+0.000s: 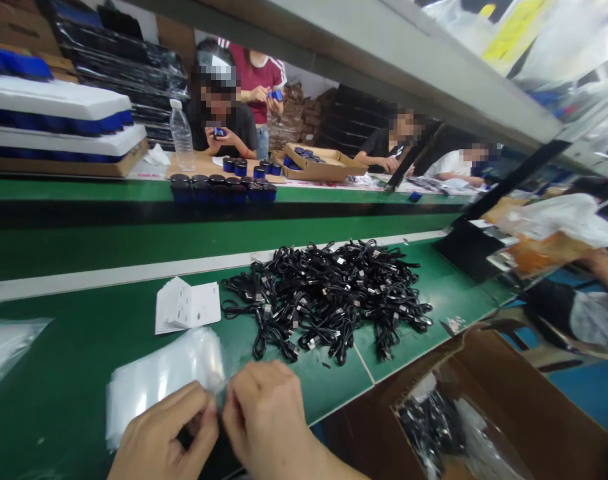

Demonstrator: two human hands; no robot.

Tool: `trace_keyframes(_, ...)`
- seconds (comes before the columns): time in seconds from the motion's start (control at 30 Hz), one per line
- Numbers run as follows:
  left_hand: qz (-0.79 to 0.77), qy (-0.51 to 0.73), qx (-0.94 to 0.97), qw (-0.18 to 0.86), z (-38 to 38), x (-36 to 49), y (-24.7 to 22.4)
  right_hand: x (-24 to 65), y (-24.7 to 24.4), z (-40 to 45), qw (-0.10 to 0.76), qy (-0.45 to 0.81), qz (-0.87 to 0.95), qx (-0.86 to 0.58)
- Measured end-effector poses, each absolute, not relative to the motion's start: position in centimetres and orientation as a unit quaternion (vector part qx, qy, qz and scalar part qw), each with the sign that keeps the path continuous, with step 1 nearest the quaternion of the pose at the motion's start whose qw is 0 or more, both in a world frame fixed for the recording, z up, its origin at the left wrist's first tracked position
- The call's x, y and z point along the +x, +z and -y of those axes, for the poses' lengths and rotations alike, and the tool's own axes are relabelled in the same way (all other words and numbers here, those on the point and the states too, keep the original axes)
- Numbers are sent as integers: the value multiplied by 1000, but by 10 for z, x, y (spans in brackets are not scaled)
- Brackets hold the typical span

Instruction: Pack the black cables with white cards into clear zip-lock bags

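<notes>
My left hand [171,433] is closed in a pinch at the near edge of a stack of clear plastic bags [159,373]. Close beside it, my right hand [269,413] is curled, its fingertips turned toward the left ones. Whatever lies between the fingers of either hand is hidden or too thin to make out. Just beyond the bags rests a pile of white cards [187,305], a few fanned out. A large heap of bundled black USB cables [334,293] covers the green bench [59,373] ahead and to the right.
An open cardboard box [489,393] with bagged black cables stands below the bench at right. More clear plastic [9,347] lies at far left. Across the bench are dark blue jars [224,190], a bottle [181,137], a shallow carton [324,167] and several people at work. A shelf beam [409,60] crosses overhead.
</notes>
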State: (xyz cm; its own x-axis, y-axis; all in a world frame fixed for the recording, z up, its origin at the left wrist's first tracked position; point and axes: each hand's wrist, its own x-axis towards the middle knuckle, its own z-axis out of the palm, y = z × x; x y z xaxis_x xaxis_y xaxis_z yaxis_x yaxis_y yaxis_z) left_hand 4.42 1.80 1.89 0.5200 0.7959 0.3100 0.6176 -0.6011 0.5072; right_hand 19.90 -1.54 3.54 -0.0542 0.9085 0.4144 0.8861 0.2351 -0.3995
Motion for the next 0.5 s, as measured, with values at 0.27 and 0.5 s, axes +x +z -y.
trace_keyframes(0.27,-453,255,846,119,-19,46,26,200,40,15,341,159,705,-602)
trace_keyframes(0.5,-461,252,842,121,-19,37,27,198,35,14,361,105,705,-601)
